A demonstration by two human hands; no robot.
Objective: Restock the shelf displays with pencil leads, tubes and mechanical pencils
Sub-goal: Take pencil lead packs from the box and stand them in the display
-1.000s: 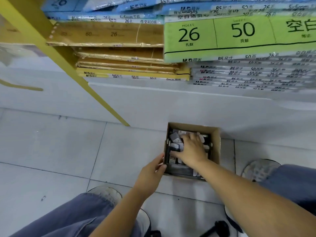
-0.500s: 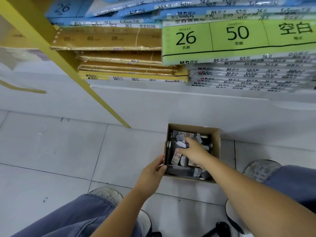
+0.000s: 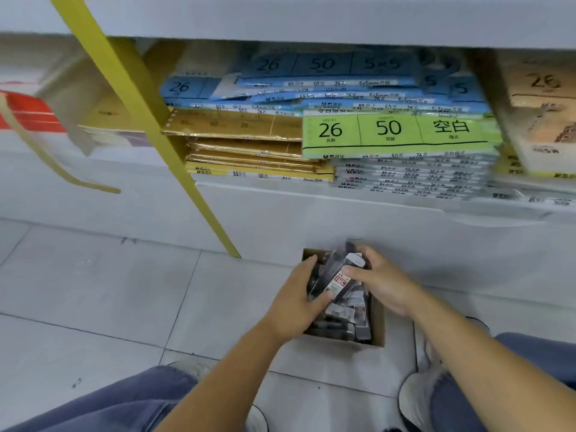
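Lead packs [image 3: 338,277] lifted from box [image 3: 378,322], left grip [image 3: 296,302] and right grip [image 3: 383,282] both curled round them

Stationery shop, and you're down near floor level. At 12 o'clock a white retail shelf [image 3: 343,219] holds stacks of sealed loose-leaf refill packs [image 3: 311,88] printed with hole and sheet counts. The green pack [image 3: 396,132] reads 26 and 50. Yellow upright [image 3: 149,120] at 11 o'clock. Grey tiled floor [image 3: 93,291]. Open carton [image 3: 378,319] of labelled lead packs [image 3: 338,282] at 6 o'clock.
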